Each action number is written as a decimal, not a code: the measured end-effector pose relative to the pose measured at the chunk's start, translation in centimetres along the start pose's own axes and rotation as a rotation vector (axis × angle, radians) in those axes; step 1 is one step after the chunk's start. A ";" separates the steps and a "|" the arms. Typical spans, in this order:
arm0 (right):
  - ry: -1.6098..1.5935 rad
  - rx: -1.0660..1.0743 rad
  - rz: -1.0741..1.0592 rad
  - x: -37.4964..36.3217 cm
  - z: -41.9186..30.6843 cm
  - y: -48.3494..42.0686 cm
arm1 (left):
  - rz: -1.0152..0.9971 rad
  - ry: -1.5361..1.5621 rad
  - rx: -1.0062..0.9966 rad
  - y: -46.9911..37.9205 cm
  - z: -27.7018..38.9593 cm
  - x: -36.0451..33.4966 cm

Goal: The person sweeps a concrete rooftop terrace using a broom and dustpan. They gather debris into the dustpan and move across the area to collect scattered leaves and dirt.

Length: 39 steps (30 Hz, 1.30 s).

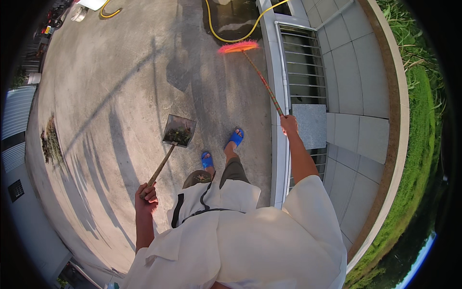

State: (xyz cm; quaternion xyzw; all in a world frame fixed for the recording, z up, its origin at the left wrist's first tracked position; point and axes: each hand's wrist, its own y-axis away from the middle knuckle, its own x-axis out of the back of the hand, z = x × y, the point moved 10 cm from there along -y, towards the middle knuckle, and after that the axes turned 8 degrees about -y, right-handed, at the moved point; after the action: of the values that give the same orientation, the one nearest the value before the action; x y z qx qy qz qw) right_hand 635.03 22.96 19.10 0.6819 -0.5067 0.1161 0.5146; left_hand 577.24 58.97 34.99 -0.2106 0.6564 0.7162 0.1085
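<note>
My left hand (146, 197) is closed around the wooden handle of a long-handled dustpan (188, 125), which holds leaves and dark debris. The pan is over the concrete ground, ahead and to the left of my feet. In my right hand (289, 125) is the patterned stick of a broom (238, 47) with pink bristles and an orange head. The broom head is far forward, close to a yellow hose (231, 41); whether they touch I cannot tell.
A low white-tiled ledge (276, 144) runs along the right, beside a metal grating (305, 65) and a grey slab (309, 126). Wet ground lies beyond the broom. A pile of dry plant matter (52, 142) is at the left. A white bucket (78, 14) stands at the upper left.
</note>
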 end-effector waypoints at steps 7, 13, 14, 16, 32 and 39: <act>0.094 -0.222 -0.114 -1.5 11.2 3.7 | 0.041 -0.008 0.015 -3.0 0.9 -6.0; 0.071 -0.431 -0.078 2.7 28.6 23.0 | -0.032 -0.144 0.105 -8.7 4.1 -10.9; 0.061 -0.381 -0.077 3.4 29.7 26.9 | -0.012 -0.198 0.126 -9.9 4.7 -11.3; 0.117 -0.428 -0.041 4.4 31.5 34.2 | -0.065 -0.280 0.200 -13.2 5.6 -13.5; -0.104 -0.500 0.215 -4.9 17.2 41.5 | -0.137 -0.938 0.464 -18.9 7.7 -23.4; -0.090 -0.539 0.121 -8.1 18.5 29.9 | -0.124 -1.065 0.492 -15.9 5.7 -24.4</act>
State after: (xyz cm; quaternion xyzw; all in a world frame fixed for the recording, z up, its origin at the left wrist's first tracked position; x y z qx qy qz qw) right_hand 600.37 13.69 22.82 0.4934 -0.5812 -0.0226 0.6467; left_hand 604.83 69.37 31.87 0.1713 0.6447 0.5425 0.5106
